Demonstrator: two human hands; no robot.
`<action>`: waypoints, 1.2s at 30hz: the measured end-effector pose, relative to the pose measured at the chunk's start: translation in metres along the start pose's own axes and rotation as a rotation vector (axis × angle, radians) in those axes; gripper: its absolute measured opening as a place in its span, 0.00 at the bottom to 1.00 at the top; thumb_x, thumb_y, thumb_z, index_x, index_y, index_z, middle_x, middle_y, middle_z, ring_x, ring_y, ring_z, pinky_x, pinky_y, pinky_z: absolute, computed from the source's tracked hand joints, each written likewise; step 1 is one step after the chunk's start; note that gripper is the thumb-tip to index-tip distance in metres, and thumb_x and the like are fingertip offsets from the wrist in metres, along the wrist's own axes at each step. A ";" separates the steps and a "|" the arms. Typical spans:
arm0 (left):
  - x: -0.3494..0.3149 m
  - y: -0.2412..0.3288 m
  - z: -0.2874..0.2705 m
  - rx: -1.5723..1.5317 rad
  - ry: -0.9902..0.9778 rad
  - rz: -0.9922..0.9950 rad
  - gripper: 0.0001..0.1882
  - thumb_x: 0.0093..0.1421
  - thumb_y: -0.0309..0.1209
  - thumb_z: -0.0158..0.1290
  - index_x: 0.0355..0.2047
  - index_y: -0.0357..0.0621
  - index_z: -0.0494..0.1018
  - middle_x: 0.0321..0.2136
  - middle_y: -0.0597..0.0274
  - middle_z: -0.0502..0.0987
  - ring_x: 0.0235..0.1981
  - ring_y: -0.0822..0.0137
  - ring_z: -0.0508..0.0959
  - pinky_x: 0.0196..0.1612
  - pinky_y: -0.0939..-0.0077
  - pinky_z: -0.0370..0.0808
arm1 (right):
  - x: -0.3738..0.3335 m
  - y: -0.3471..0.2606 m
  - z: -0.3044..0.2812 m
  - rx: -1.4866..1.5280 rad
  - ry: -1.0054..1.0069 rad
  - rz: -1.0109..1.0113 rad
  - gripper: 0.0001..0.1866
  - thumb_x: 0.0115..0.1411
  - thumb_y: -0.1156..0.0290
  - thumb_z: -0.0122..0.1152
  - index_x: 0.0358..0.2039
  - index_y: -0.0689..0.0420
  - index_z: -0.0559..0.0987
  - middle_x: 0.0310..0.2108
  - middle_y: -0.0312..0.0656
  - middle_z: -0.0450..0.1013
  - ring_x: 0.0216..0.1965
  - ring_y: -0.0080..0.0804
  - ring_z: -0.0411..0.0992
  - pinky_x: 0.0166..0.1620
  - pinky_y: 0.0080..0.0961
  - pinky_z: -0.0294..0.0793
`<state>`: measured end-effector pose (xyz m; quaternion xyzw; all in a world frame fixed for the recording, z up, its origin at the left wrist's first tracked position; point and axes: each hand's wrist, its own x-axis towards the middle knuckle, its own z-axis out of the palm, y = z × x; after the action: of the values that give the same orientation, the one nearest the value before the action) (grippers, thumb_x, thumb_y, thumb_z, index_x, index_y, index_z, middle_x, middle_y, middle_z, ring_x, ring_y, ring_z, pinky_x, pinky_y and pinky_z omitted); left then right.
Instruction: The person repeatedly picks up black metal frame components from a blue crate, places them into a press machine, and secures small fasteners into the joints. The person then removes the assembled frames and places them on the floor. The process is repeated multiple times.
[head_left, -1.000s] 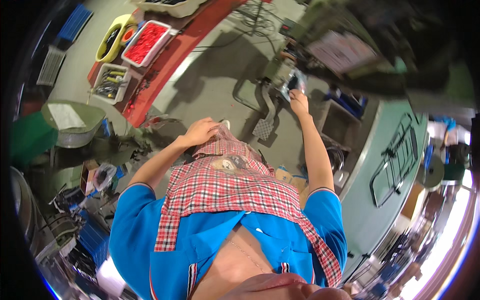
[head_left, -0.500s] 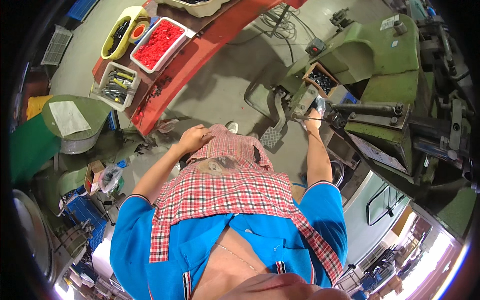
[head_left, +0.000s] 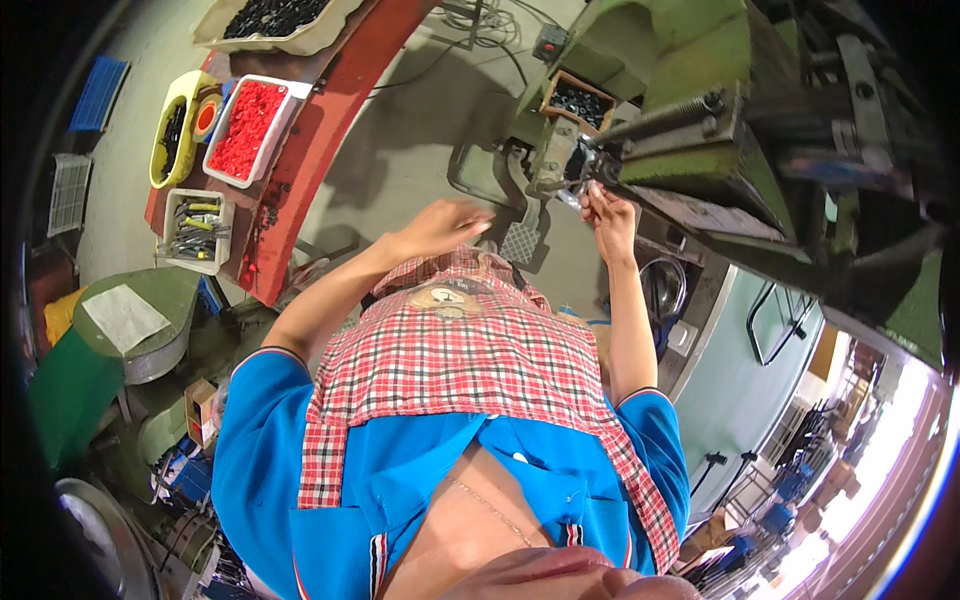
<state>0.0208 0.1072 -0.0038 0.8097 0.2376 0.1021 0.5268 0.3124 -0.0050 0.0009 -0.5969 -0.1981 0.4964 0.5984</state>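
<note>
Over the apron-covered lap hovers my left hand (head_left: 440,230), its fingers loosely stretched to the right and slightly blurred. Nothing shows in it. My right hand (head_left: 612,222) is raised at the green press machine (head_left: 700,120), fingertips pinched together just below its tooling (head_left: 592,170). What the pinch holds is too small to make out. Just beyond the tooling, a small open box (head_left: 578,100) of dark metal parts rests on the machine. A foot pedal (head_left: 519,243) stands on the floor between both hands.
At the left, a red-edged table (head_left: 318,150) carries a white bin of red parts (head_left: 247,130), a yellow container (head_left: 175,130), a bin of yellow-handled tools (head_left: 197,230) and a tray of black parts (head_left: 275,18). A green round-topped stool (head_left: 145,310) stands nearer. Cables (head_left: 480,25) lie on the floor ahead.
My left hand has lifted off the lap and moved right and slightly forward. My right hand has drawn back from inside the tooling, fingers now pinched. The view has turned and shifted.
</note>
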 end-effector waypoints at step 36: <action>-0.038 0.001 0.056 -0.611 0.609 -0.235 0.08 0.58 0.25 0.55 0.36 0.31 0.74 0.26 0.62 0.76 0.25 0.73 0.76 0.30 0.79 0.74 | 0.001 -0.008 0.021 -0.184 0.016 -0.315 0.06 0.55 0.79 0.64 0.32 0.68 0.78 0.26 0.39 0.75 0.24 0.24 0.73 0.30 0.21 0.75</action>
<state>0.0110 0.0432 -0.0229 0.5173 0.4314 0.3408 0.6559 0.2977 0.0084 0.0120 -0.6147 -0.3290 0.3714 0.6131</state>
